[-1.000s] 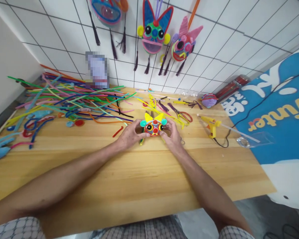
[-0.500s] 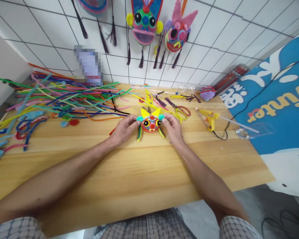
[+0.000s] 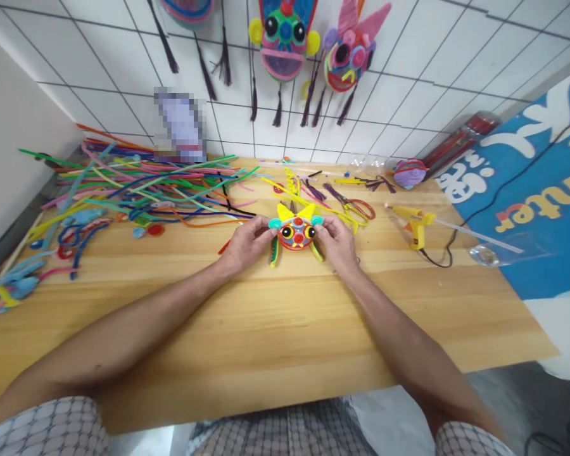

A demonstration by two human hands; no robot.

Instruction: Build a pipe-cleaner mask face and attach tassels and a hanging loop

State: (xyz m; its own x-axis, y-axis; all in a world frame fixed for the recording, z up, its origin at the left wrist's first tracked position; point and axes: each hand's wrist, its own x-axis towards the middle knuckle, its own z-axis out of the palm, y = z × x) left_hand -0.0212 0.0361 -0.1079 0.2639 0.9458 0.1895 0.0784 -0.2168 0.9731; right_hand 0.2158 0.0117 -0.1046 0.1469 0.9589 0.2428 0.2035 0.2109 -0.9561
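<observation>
A small pipe-cleaner mask [image 3: 297, 233] lies at the middle of the wooden table, its face towards me. It has yellow pointed horns, round black-and-yellow eyes, a red nose, teal ears and green-yellow strips hanging at both sides. My left hand [image 3: 247, 244] pinches it by the teal ear on its left. On the other side my right hand [image 3: 338, 242] has thumb and fingers closed at the second teal ear. Just behind the mask are scissors [image 3: 356, 206] with orange-red handles and a curled yellow pipe cleaner [image 3: 292, 180].
Many coloured pipe cleaners [image 3: 171, 183] heap up at the back left. A yellow glue gun [image 3: 413, 223] with a black cord stands at right, near a purple striped ball [image 3: 410, 172] and a dark red flask [image 3: 465, 142]. Finished masks [image 3: 285, 41] with tassels hang on the tiled wall.
The whole view has shifted, so things appear slightly further right. Both hands keep their hold on the mask, which looks otherwise the same.
</observation>
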